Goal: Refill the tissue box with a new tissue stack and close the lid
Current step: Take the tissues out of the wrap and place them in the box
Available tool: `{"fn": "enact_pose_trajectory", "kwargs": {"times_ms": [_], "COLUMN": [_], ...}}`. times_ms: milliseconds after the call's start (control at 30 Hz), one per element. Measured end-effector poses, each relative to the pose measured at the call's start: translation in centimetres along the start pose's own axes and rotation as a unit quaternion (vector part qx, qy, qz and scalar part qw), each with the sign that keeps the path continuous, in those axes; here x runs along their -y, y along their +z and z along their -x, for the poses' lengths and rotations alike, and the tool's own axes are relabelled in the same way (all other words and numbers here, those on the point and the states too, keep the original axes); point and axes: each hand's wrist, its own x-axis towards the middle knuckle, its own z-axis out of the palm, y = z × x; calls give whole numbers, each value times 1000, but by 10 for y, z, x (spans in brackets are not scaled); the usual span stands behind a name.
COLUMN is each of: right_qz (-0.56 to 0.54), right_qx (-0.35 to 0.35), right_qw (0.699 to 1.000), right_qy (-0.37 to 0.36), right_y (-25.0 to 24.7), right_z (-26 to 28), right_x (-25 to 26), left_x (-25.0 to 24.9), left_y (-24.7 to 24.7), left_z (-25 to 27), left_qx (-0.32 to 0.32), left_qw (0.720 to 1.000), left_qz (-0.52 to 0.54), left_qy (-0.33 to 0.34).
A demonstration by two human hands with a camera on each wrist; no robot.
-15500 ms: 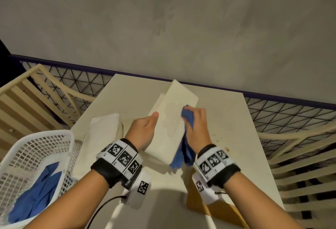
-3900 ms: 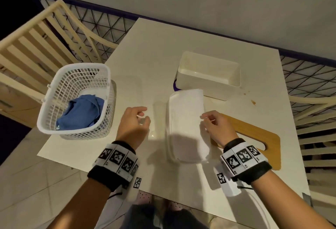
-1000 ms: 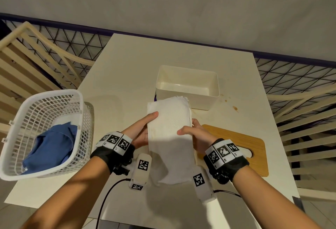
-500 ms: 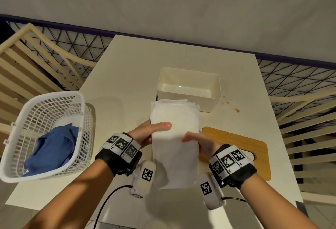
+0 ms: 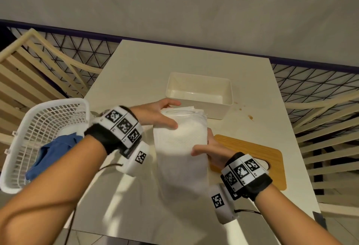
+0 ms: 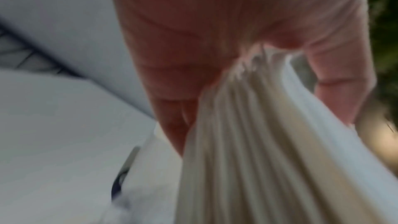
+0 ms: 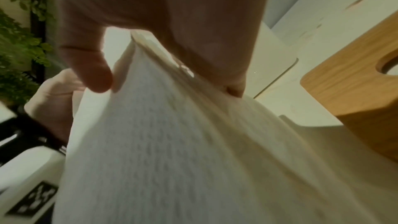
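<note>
I hold a white tissue stack (image 5: 179,147) lengthwise above the table, in front of the open cream tissue box (image 5: 199,94). My left hand (image 5: 155,115) grips the stack near its far left end, thumb on top and fingers underneath. My right hand (image 5: 208,150) grips the stack's right edge near the middle, thumb on top. In the left wrist view the layered tissue stack (image 6: 269,142) runs between thumb and fingers. In the right wrist view the tissue stack (image 7: 161,142) sags below my thumb. The wooden lid (image 5: 252,157) with its oval slot lies flat at the right.
A white plastic basket (image 5: 42,128) holding a blue cloth (image 5: 52,151) stands at the table's left edge. Small brown stains (image 5: 249,116) mark the table right of the box. Slatted chairs (image 5: 29,73) flank the table on both sides, and a wall runs behind it.
My left hand has slid forward along the stack toward its far end. The stack has moved a little closer to the box. My right hand keeps its hold at the right edge.
</note>
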Motion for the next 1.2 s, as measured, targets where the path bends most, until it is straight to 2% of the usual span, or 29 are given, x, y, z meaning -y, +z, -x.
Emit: {"fn": "enact_pose_trajectory", "kwargs": {"times_ms": [67,133,267,333,433,633,733,900,1066,1200], "right_qz": [21,12,-39,-56,-40,-22,3,6,32,30], "right_qx": [5,12,-1,-9,-16,-21,-28,-53,-61,-17], "right_qw": [1000,1000,999,998,998,999,999,998,997,999], "right_qy": [-5,-18,-17,-28,-34,-32,-32,-44,-45,-36], "right_y": [5,9,8,7,12,17,18,17,17,9], "right_z": [1,-1,6,8,9,12,12,8,4,7], "right_x": [2,2,0,-2,1,3,3,-1,-2,-9], "left_x": [-17,-32,-51,-51,-50,-44,-44,-43,-39,-38], "left_y": [-1,7,17,18,17,16,21,25,20,11], "left_z": [2,6,10,10,5,-6,-5,-6,-8,-4], "left_qx": [49,89,194,212,208,179,193,214,160,99], "left_qw": [992,981,971,967,959,952,956,950,956,970], "left_qz": [-105,-162,-129,-129,-179,-206,-177,-199,-214,-188], "left_qy": [-42,-65,-56,-61,-77,-136,-132,-110,-125,-118]}}
